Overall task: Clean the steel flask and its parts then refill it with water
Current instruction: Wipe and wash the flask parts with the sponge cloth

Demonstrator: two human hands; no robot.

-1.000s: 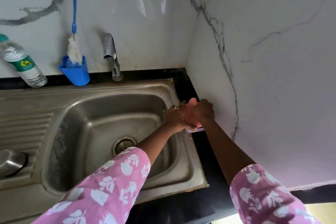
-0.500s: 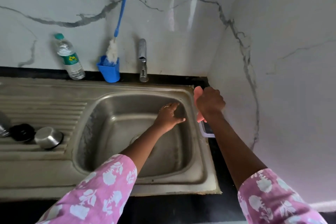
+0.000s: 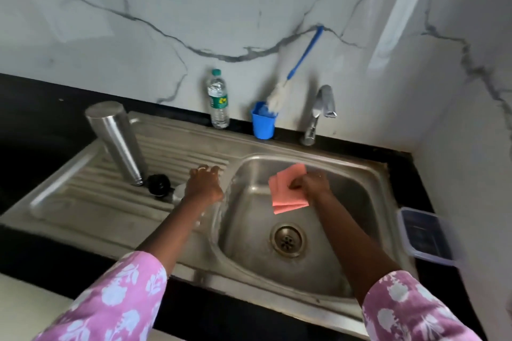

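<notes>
Steel flask is standing inverted; left hand, fingers curling over the cup, risks toppling it, while right hand is pinching the pink cloth.

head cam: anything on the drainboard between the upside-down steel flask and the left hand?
Yes. In the head view a black round cap lies between the inverted steel flask and the left hand; a steel cup part peeks out beside that hand.

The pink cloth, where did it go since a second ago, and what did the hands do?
The right hand carried the folded pink cloth from the clear plastic box at the sink's right edge out over the steel sink basin, gripping it. The left hand let go of the cloth and reached left to the small steel cup on the drainboard. The blue brush and tap stayed put.
</notes>
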